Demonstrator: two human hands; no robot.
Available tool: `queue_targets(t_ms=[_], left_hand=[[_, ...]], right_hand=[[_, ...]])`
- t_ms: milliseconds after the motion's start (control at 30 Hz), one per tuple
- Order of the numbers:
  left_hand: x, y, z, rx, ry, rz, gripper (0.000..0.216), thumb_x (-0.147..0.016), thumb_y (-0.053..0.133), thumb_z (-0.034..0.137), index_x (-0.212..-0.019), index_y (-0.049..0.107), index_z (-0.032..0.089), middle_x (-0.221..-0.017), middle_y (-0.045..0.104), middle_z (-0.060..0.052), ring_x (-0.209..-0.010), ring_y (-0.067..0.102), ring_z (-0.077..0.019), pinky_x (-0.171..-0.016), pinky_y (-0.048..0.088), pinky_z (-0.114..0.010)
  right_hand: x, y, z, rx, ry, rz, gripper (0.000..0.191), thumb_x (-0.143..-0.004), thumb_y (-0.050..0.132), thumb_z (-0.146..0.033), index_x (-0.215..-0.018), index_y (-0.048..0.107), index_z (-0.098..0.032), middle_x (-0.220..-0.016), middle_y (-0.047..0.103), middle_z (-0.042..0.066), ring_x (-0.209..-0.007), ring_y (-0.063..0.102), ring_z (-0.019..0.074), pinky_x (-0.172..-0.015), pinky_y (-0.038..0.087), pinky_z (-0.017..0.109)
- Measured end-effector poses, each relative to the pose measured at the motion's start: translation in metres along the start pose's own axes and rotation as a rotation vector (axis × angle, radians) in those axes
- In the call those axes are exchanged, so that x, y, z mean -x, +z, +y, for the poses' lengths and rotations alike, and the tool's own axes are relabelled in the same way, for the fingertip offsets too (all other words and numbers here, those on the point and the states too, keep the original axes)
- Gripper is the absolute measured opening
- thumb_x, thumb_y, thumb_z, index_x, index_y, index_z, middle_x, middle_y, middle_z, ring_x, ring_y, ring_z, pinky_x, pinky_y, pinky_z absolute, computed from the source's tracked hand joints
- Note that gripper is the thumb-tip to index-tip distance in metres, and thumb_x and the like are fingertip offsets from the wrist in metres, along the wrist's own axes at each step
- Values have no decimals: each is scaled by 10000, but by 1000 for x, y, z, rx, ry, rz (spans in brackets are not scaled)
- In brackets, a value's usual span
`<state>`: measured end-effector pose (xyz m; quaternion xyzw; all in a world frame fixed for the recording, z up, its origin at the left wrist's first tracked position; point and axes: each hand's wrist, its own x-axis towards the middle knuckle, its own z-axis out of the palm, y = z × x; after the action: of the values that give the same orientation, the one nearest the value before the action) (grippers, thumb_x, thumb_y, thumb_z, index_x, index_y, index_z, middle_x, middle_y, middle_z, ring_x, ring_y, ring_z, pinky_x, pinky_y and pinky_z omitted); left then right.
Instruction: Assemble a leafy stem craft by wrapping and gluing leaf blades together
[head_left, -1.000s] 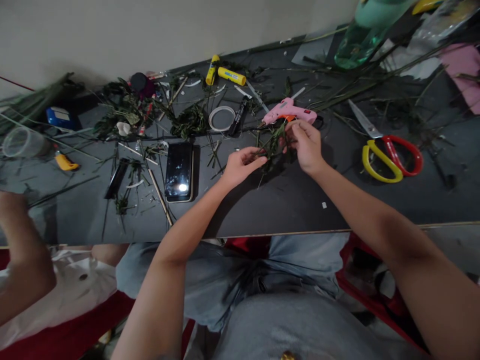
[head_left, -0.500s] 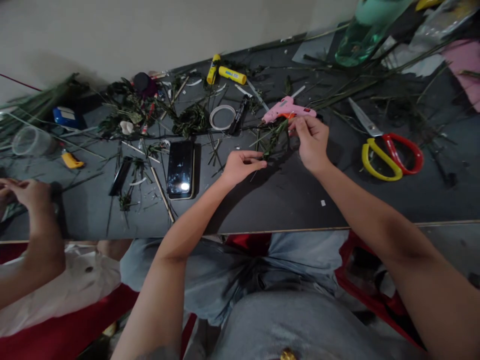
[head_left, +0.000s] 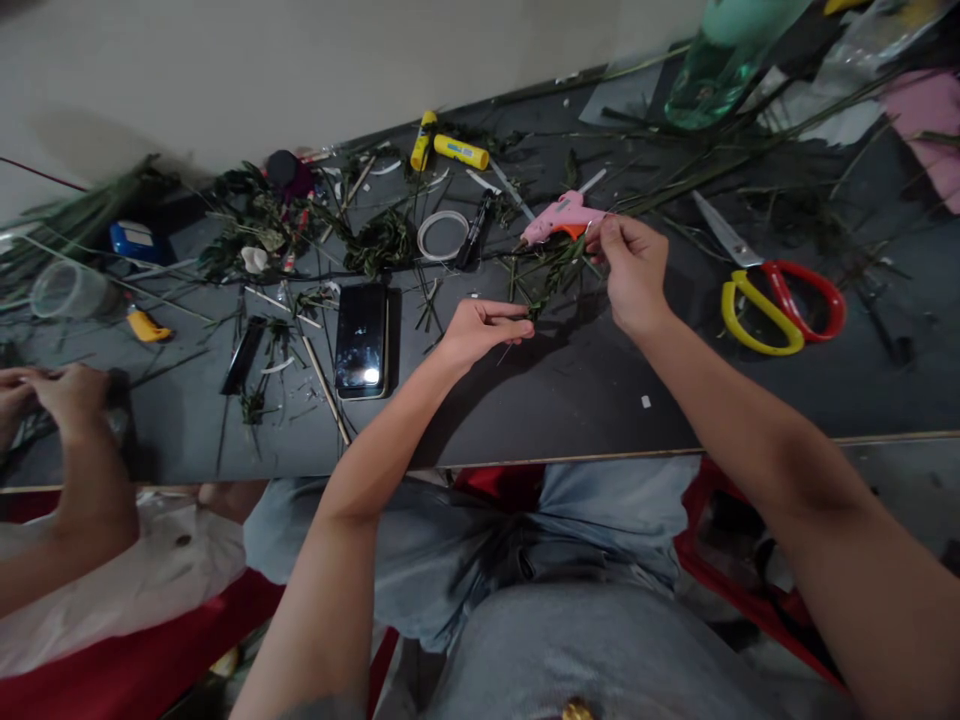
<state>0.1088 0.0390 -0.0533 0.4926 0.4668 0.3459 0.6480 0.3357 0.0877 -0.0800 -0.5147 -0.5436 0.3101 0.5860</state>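
Note:
A small leafy green sprig point(head_left: 553, 275) is stretched between my two hands over the dark table point(head_left: 570, 390). My left hand point(head_left: 480, 333) pinches its lower stem end, fingers curled. My right hand point(head_left: 634, 270) pinches the upper leaves just in front of a pink hot glue gun point(head_left: 559, 217), which lies on the table behind the sprig.
A black phone point(head_left: 361, 338) lies left of my left hand. Yellow and red scissors point(head_left: 776, 300) rest to the right. A white tape ring point(head_left: 442, 234), yellow glue tubes point(head_left: 448, 150), cut stems and leaves litter the far side. Another person's hands point(head_left: 45, 395) work at the left edge.
My right hand has drawn up and to the right, pulling the sprig out longer. My left hand stayed nearly in place. The other person's hands have come into view at the left.

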Motion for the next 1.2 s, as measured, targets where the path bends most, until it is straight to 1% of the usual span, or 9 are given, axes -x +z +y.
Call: queue_targets(t_ms=[200,333,433,567,800,933,1000,1100,1200], left_hand=[[-1,-4,2,-12,-14,-3,432,-550,938,359,-892,819,123,-739,799,-94,-612,709,-135,-643,593,-281],[-1,-6,-3,-3,21,40,447,-545,941,362,-913,821,137,-743,799,-71,-620,688,-99,-669,574,-242],[-2,-11,-7,-87,87,79,525,-574,909,522,-932,820,148,-744,792,-73,-602,681,-107,-569,524,-221],[-7,-24,-9,-126,156,118,703,-791,567,812,-905,817,165,-841,801,-114,-671,733,-164,-476,457,-232],[-15,-42,-3,125,171,39,923,-846,207,894,-1033,786,200,-1064,795,-113,-1013,749,-257,-750,581,-345],[-15,-51,7,257,60,-293,920,-722,356,976,-1007,767,204,-1119,772,-141,-1100,724,-313,-834,589,-407],[-15,-52,8,276,4,-371,846,-680,456,974,-899,751,212,-1115,769,-132,-1040,737,-303,-786,592,-390],[-16,-45,3,251,32,-296,722,-676,581,914,-772,714,212,-1044,766,-87,-926,738,-231,-704,568,-315],[-16,-30,-6,130,161,-168,615,-689,704,805,-823,750,206,-880,743,-48,-797,689,-150,-655,509,-255]], right_hand=[[-2,-2,7,-13,42,-11,632,-847,532,-829,-839,702,-219,-818,679,69,-737,636,183,-618,506,307],[-3,-4,3,86,-52,-16,646,-890,478,-814,-803,711,-217,-730,638,60,-726,641,203,-651,516,342],[-3,-4,2,30,-83,-57,625,-893,499,-798,-774,712,-223,-752,646,71,-713,642,212,-640,518,364],[1,2,4,-181,-44,-177,613,-853,540,-819,-733,658,-229,-750,638,63,-643,616,184,-548,489,333],[14,10,-16,-332,-13,-465,559,-872,582,-769,-738,608,-226,-689,593,21,-585,599,146,-527,453,293],[16,10,-24,-491,66,-501,512,-830,687,-714,-717,600,-222,-665,557,1,-551,551,131,-529,416,287],[17,10,-26,-550,104,-500,507,-799,735,-690,-697,577,-218,-655,517,-18,-525,507,113,-529,402,285],[21,13,-27,-544,121,-570,534,-813,724,-691,-685,549,-203,-631,479,-36,-480,428,79,-504,360,267],[26,16,-29,-429,114,-710,552,-861,661,-708,-714,600,-180,-578,495,-30,-464,412,66,-468,298,239]])
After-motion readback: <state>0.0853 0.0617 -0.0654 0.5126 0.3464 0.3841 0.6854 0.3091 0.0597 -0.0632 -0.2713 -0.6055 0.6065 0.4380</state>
